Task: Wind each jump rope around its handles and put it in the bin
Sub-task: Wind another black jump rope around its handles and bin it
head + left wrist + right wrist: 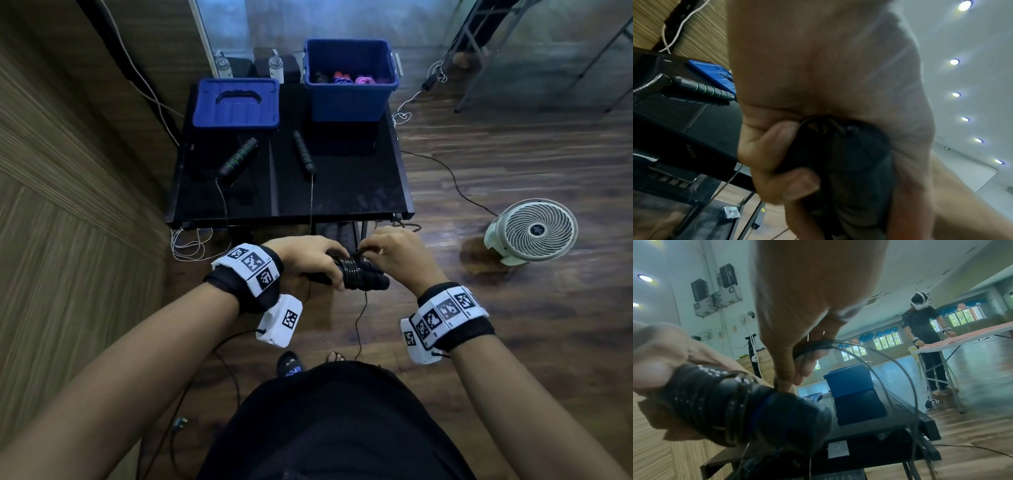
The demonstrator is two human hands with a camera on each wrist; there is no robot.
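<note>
In front of my waist my left hand point(308, 262) grips a pair of black jump-rope handles point(363, 275) with several turns of thin black rope point(352, 270) coiled round them. My right hand point(390, 253) pinches the loose rope just above the coil; in the right wrist view the rope point(869, 350) loops out from my fingers point(801, 363) and down. The left wrist view shows my fingers point(777, 162) wrapped round the handle ends point(849, 154). A second rope lies on the black table point(359, 192): one green-ringed handle point(238, 156), one black handle point(303, 150). The open blue bin point(349, 99) holds wound ropes.
The blue bin lid point(236, 104) lies at the table's back left. The second rope's thin cords hang over the table's front edge point(291, 219). A white fan point(534, 229) stands on the wooden floor to the right. Another person point(925, 340) works at a far table.
</note>
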